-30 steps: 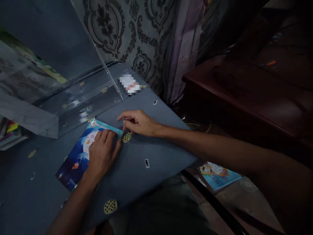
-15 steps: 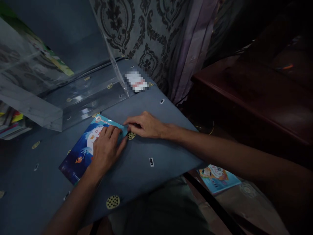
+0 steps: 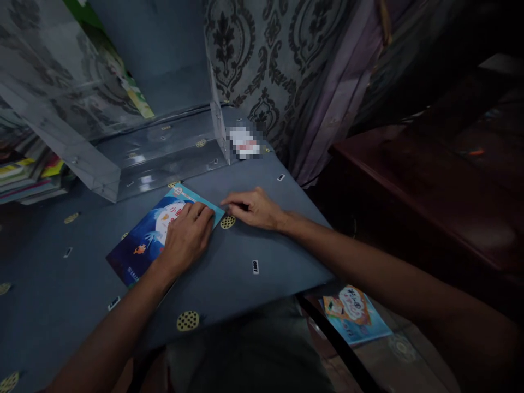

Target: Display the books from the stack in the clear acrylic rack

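Observation:
A blue picture book (image 3: 149,240) with a white title patch and small orange fish on its cover lies closed and slanted on the cloth-covered table. My left hand (image 3: 190,229) rests flat across the right part of the cover, fingers close together and outstretched. Just off the book's right corner is my right hand (image 3: 257,208), its index finger and thumb slightly parted and the other fingers curled. I see nothing held between them; whether a fingertip touches the corner is unclear.
A clear acrylic stand (image 3: 172,164) occupies the table's back, with stacked books (image 3: 28,169) at its left. A pixelated white item (image 3: 244,143) sits beside it. Another picture book (image 3: 356,316) lies below the table's right edge, near dark red wooden furniture (image 3: 409,185).
My right hand's fingertips have drawn slightly right, away from the book's corner they were touching. My left hand stays on the cover. The whole view has shifted a little.

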`<state>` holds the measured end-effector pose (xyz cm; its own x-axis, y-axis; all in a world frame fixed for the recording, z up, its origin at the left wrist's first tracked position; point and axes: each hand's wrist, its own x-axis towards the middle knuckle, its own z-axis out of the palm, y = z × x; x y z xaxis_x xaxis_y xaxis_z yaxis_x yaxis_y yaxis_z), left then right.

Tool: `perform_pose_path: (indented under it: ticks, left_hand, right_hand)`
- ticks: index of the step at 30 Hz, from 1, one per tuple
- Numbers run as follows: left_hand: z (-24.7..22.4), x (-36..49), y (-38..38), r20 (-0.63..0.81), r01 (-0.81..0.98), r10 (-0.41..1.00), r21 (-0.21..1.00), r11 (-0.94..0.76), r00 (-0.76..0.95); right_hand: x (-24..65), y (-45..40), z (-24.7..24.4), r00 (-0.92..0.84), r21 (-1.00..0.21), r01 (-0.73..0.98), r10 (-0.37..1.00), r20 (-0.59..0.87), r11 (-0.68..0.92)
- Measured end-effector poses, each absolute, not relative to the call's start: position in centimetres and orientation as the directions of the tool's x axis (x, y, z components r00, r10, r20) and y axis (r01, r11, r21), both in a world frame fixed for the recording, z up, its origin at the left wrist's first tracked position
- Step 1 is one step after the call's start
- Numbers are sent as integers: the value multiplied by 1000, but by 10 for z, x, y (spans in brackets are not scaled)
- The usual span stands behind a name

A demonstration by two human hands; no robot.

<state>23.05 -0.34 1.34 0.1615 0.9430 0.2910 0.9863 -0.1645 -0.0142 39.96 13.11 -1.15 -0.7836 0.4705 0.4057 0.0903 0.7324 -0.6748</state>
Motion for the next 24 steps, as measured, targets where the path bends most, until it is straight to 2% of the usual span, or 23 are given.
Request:
perform_pose_path:
  ticks: [7, 12, 18, 24]
  left_hand:
    - [13, 230, -3, 276, 987, 949, -4, -159, 154]
    - [13, 230, -3, 241, 988, 961, 38, -150, 137]
    - [10, 219, -5, 251, 993, 963, 52, -109, 93]
    - [10, 178, -12, 243, 999, 970, 46, 8, -19]
  right_hand:
    - [400, 131, -16, -815, -496, 81, 344, 466, 864]
    - [405, 129, -13, -888, -292, 144, 254, 385, 946]
    - [408, 110, 0, -925, -88, 261, 275, 262, 961]
    - [411, 94, 1, -913, -16, 321, 314, 260, 947]
